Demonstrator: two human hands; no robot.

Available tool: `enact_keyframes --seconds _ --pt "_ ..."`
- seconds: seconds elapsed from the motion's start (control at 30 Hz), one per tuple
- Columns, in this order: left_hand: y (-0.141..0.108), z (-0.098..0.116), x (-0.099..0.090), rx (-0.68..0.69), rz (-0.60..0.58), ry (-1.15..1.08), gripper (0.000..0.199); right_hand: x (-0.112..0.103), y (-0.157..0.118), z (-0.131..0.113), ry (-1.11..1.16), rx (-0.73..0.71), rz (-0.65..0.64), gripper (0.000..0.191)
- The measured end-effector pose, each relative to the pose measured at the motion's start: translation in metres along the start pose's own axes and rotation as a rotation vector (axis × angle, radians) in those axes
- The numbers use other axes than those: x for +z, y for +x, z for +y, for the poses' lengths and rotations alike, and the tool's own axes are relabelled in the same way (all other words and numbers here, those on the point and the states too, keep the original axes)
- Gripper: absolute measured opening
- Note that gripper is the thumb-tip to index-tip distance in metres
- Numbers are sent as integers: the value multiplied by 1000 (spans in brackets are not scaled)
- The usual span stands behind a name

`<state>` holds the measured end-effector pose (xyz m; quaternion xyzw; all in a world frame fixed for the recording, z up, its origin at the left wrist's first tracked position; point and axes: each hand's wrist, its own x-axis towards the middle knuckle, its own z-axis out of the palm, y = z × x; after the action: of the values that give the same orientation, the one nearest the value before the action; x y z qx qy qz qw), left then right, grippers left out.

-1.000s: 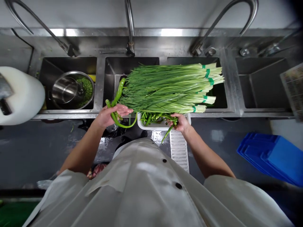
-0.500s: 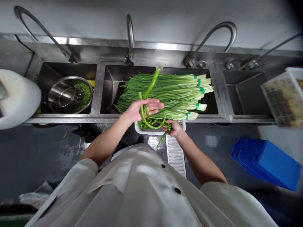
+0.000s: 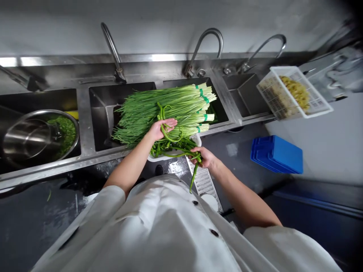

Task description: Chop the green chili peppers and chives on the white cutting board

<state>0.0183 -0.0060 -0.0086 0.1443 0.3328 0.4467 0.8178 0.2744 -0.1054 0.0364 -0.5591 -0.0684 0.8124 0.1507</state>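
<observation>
My left hand (image 3: pixel 164 128) is palm up with its fingers stretched out, and long green chili peppers (image 3: pixel 161 112) lie across it, held at the thumb side. Lower and to the right, my right hand (image 3: pixel 204 157) is closed around several more green chili peppers (image 3: pixel 193 178), one of which hangs down. Between and beneath both hands is a white basket (image 3: pixel 198 140) of green chili peppers at the sink's front edge. Just behind it, bundles of garlic chives (image 3: pixel 170 100), bound with green tape, lie across two sink basins.
On the left, a metal bowl (image 3: pixel 76 130) with chopped greens and a metal pot sits in a basin. A white crate (image 3: pixel 317 107) with yellowish pieces stands at the right. Stacked blue bins (image 3: pixel 286 154) are near the floor. Curved faucets (image 3: pixel 112 49) line the back wall.
The view has turned right, bringing more of the white crate into sight. My left hand has lowered its peppers toward the basket, and my right hand has moved farther from it.
</observation>
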Motion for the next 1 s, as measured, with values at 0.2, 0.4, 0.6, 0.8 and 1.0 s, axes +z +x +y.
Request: enact_keyframes --seconds 0.2,0.4,0.6,0.8,1.0 --pt "-86 28 -18 110 -117 36 31 2 -7 20 66 -94 79 18" --pt "-254 83 -94 283 -34 396 38 -3 2 31 -67 -159 33 23" --pt "-387 81 -196 302 397 880 36 2 12 38 -158 -202 158 18" --pt "-411 34 -297 431 667 830 42 24 9 49 -19 -252 255 14" --pt "-406 19 -334 485 665 382 46 40 4 56 -210 -466 321 13"
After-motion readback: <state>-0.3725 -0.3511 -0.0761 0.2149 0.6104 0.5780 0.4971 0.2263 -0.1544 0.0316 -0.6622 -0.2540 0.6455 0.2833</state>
